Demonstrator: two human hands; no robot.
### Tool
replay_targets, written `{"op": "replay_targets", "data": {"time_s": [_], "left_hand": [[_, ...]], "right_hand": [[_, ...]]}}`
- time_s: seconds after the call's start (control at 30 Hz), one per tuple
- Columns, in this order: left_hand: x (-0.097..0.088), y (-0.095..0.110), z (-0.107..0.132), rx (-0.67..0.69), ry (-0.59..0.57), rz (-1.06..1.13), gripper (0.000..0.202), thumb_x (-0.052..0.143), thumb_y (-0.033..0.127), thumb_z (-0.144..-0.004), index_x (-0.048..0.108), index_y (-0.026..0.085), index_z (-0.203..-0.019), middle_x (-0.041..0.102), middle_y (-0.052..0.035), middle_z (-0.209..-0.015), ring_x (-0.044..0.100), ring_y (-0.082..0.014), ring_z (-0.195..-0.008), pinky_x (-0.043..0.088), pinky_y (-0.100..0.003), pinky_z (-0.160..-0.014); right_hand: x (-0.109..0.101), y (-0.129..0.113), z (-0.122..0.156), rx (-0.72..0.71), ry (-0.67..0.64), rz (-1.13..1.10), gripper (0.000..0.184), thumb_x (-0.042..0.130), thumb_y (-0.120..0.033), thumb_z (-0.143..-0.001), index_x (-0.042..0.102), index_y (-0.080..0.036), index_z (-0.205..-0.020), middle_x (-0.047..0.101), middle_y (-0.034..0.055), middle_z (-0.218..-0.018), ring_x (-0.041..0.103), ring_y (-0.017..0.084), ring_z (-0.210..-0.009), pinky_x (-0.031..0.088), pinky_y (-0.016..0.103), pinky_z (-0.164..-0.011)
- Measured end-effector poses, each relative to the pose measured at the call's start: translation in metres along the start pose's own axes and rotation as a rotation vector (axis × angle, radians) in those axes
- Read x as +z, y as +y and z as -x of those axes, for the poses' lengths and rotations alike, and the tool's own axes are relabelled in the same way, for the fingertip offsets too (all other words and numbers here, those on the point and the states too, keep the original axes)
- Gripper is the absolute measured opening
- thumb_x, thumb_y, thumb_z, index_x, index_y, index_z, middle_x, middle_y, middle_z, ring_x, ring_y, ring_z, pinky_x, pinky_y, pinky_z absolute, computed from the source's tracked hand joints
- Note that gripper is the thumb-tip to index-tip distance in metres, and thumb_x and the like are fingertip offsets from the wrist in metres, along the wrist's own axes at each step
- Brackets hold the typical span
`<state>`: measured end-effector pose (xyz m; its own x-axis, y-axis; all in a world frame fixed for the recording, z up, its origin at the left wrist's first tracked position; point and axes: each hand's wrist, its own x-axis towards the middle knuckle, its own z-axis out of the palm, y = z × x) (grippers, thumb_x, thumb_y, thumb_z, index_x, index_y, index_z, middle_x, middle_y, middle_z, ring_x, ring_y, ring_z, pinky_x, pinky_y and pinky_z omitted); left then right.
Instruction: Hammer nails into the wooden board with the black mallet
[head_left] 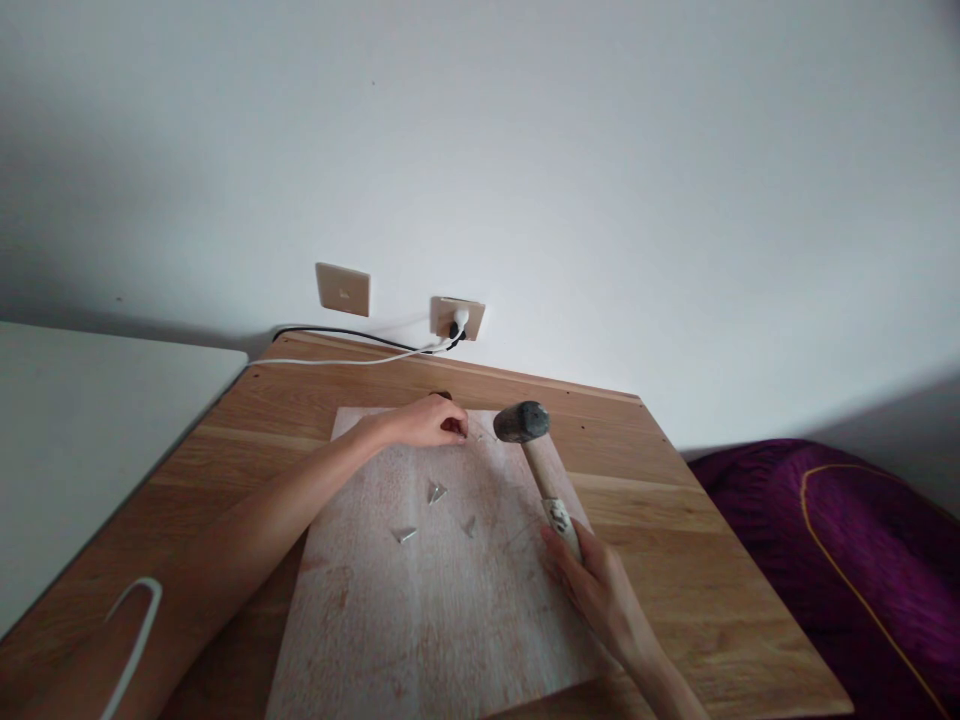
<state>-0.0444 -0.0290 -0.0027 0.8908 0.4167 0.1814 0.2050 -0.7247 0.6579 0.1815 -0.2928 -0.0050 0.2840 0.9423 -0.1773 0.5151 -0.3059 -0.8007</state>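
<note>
My right hand (592, 580) is wrapped round the handle of a mallet (523, 422) with a dark head. The mallet's head is raised over the far right part of a pale, worn board (390, 620). Near the board's far edge, my left hand (431, 420) has its fingers curled into a pinch; whatever they hold is too small or hidden to tell. Small shiny pointed pieces, perhaps nails, lie on the board: one piece (437, 492) in the middle, another piece (406, 535) nearer me. A fainter small mark or piece (469, 525) shows to their right.
The board lies on a wooden tabletop (712, 590) against a white wall. A wall socket (469, 318) holds plugs with a white cable (337, 361) and a black cable (337, 332). A blank plate (343, 290) is beside it. Purple fabric (847, 550) is at the right.
</note>
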Motion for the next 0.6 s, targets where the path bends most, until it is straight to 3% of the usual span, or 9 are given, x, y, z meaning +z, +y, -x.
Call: {"op": "replay_targets", "data": {"time_s": [0.1, 0.2, 0.3, 0.43, 0.6], "left_hand": [[0.004, -0.001, 0.001, -0.053, -0.003, 0.031, 0.017, 0.076, 0.025, -0.081, 0.074, 0.014, -0.093, 0.070, -0.0028, -0.080, 0.063, -0.0141, -0.071, 0.042, -0.023, -0.066], [0.010, -0.001, 0.001, -0.123, 0.076, 0.040, 0.028, 0.082, 0.036, -0.076, 0.071, 0.014, -0.089, 0.067, -0.0017, -0.076, 0.061, -0.0142, -0.069, 0.040, -0.023, -0.063], [0.015, -0.002, 0.000, -0.161, 0.130, 0.063, 0.023, 0.080, 0.034, -0.078, 0.069, 0.013, -0.080, 0.064, -0.0008, -0.070, 0.058, -0.0130, -0.066, 0.038, -0.023, -0.062], [0.017, -0.005, -0.001, -0.169, 0.115, 0.096, 0.021, 0.078, 0.031, -0.080, 0.070, 0.012, -0.078, 0.063, -0.0014, -0.067, 0.057, -0.0127, -0.063, 0.035, -0.023, -0.060], [0.020, -0.004, 0.004, -0.158, 0.132, 0.070, 0.014, 0.074, 0.026, -0.085, 0.072, 0.013, -0.083, 0.068, -0.0036, -0.077, 0.059, -0.0132, -0.068, 0.037, -0.024, -0.064]], "right_hand": [[0.000, 0.004, 0.000, 0.002, -0.011, -0.001, 0.052, 0.051, -0.069, -0.093, 0.046, -0.020, -0.076, 0.037, -0.0032, -0.064, 0.034, 0.010, -0.055, 0.025, 0.023, -0.046], [-0.001, 0.005, -0.001, -0.020, -0.004, 0.026, 0.052, 0.051, -0.068, -0.094, 0.046, -0.020, -0.076, 0.037, -0.0028, -0.065, 0.033, 0.011, -0.057, 0.025, 0.023, -0.048], [-0.002, 0.004, -0.002, -0.046, -0.015, 0.065, 0.052, 0.050, -0.067, -0.095, 0.047, -0.019, -0.075, 0.038, -0.0023, -0.066, 0.034, 0.011, -0.059, 0.026, 0.024, -0.050], [-0.004, -0.001, -0.002, -0.074, -0.026, 0.112, 0.054, 0.048, -0.068, -0.095, 0.051, -0.017, -0.076, 0.040, -0.0014, -0.067, 0.038, 0.012, -0.062, 0.031, 0.024, -0.055], [-0.005, -0.003, -0.001, -0.055, 0.008, 0.102, 0.055, 0.047, -0.070, -0.094, 0.050, -0.018, -0.075, 0.039, -0.0016, -0.065, 0.038, 0.012, -0.060, 0.031, 0.024, -0.053]]}}
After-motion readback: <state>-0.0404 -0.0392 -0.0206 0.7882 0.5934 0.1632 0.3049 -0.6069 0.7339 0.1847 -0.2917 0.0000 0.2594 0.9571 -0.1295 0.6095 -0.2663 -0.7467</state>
